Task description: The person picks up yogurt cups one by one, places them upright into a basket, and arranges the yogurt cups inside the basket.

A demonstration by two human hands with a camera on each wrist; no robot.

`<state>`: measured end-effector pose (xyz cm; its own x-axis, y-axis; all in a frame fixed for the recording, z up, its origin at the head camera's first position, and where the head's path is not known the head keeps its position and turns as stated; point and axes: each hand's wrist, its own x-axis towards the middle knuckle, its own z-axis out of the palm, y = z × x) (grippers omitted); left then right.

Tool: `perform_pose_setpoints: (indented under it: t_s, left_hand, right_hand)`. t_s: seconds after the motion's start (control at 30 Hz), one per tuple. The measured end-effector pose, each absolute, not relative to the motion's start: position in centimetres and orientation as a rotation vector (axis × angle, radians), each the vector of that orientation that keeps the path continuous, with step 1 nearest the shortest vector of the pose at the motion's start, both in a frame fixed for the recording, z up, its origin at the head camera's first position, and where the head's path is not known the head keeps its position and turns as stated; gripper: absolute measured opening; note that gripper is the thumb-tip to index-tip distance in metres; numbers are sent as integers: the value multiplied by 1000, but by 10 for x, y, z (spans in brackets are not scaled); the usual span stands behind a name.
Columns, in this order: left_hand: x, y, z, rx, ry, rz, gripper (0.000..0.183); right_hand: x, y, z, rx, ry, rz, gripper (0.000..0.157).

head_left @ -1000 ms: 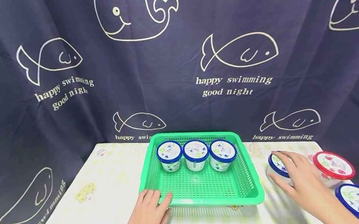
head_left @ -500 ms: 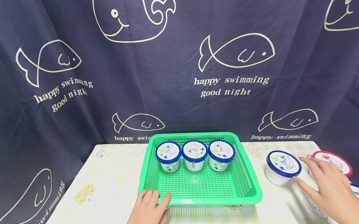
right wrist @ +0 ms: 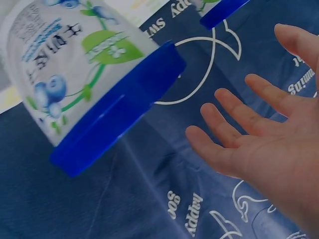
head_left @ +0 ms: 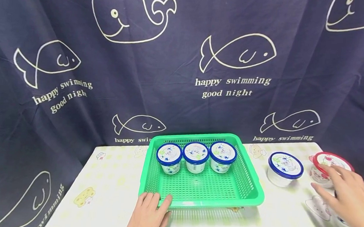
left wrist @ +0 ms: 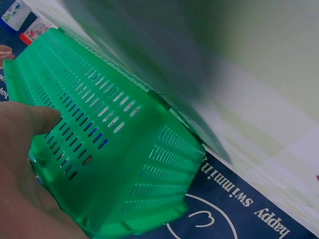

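Observation:
My left hand [head_left: 149,212] grips the near rim of a green plastic basket [head_left: 207,204], fingers over the edge and thumb against its outer wall. Inside, along the far side, stand three white tubs with blue lids [head_left: 196,152]. To the right, my right hand [head_left: 350,199] is held over the table with loosely spread fingers and nothing in its grasp. It is nearest to a red-lidded tub [head_left: 333,160], whose near side it partly covers. In the right wrist view, a blue-lidded tub with blueberry print [right wrist: 89,69] stands close to that hand, apart from its fingers.
Another blue-lidded tub [head_left: 285,168] stands upright between the basket and the red-lidded one. One more is mostly hidden behind the right hand and forearm. A patterned cloth [head_left: 109,179] covers the table, and a dark blue curtain [head_left: 159,79] with fish drawings hangs behind it.
My right hand has left the blue-lidded tub right of the basket and moved right to the red-lidded tub. That blue-lidded tub now stands uncovered. The left hand stays on the basket rim.

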<state>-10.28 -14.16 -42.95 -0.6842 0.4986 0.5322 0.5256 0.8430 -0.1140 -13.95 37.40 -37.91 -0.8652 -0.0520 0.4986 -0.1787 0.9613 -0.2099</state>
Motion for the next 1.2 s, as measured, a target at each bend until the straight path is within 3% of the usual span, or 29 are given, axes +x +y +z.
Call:
perform_pose_setpoints:
  t_s: [0.23, 0.93, 1.2]
  left_hand:
    - [-103, -141, -428, -744, -2484, -47, 33]
    - [-104, -142, -429, -754, -2441, -77, 33]
    - [-104, -142, -429, -748, -2452, -65, 33]
  right_hand:
    - [-141, 393, -390, 195, -2522, 375, 58]
    - [-134, 421, -421, 48, -2489, 338, 82]
    - [-132, 426, -432, -1, -2548, 471, 81]
